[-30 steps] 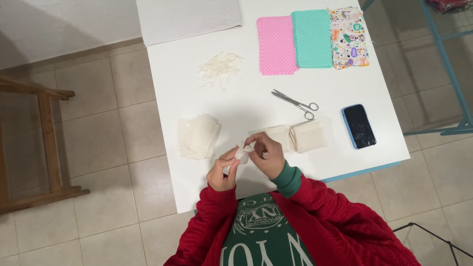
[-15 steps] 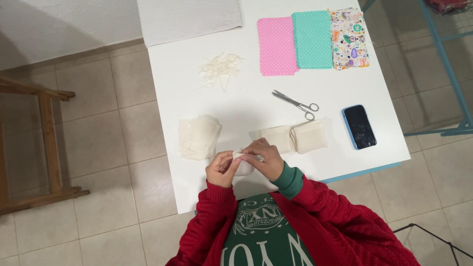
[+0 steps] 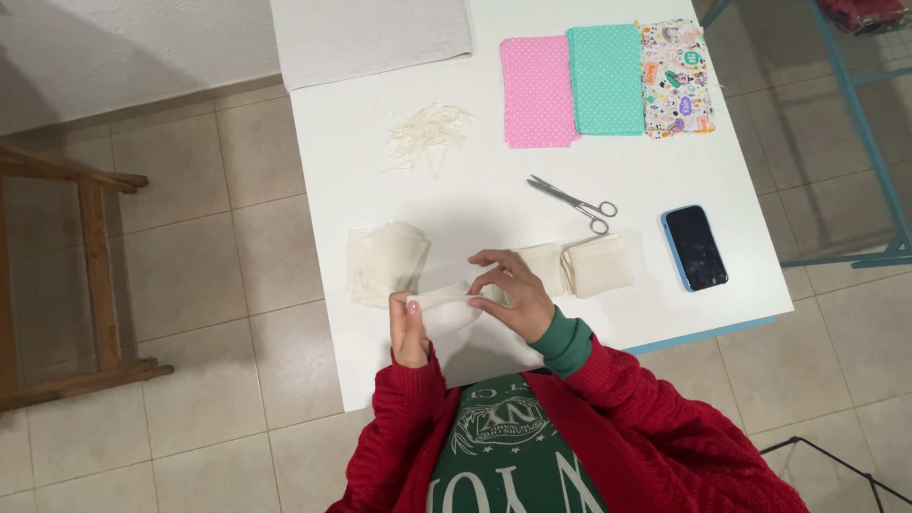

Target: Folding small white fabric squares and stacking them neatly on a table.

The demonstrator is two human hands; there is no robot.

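cream cloth piece (image 3: 442, 302) pinched between left hand (image 3: 409, 332), right hand (image 3: 508, 296)

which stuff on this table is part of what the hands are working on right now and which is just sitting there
In hand:
- cream cloth piece, pinched by the left hand and right hand
- cream stack at left
- folded cream pieces at right

Lying about:
- scissors
- phone
- pink cloth, teal cloth, patterned cloth
- pale strips
- white sheet
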